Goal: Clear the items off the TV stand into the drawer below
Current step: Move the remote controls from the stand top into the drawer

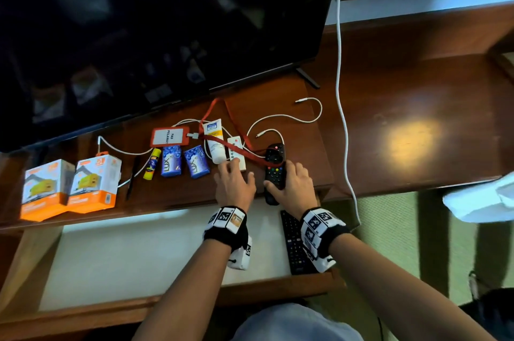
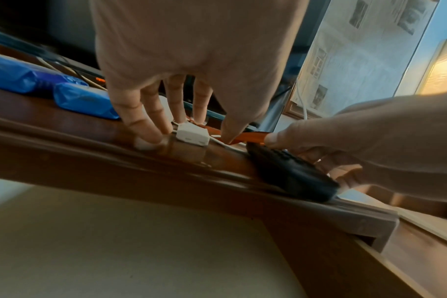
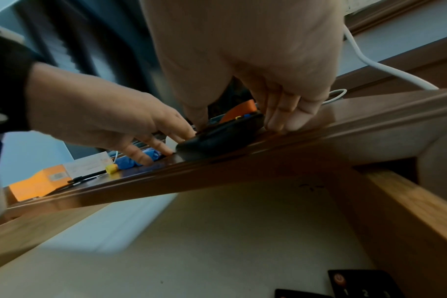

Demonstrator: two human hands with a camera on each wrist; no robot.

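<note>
Dim room, warm glare patch on the TV stand (image 1: 411, 140), wrist views blurred and edge-warped.

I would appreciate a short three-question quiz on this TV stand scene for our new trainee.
1. True or false: the drawer is shut.
2. Which hand grips the black remote? A left hand B right hand
3. How many blue soap bars lie on the stand?

Key: 1 false, it stands open with another remote inside; 2 B; 3 two.
</note>
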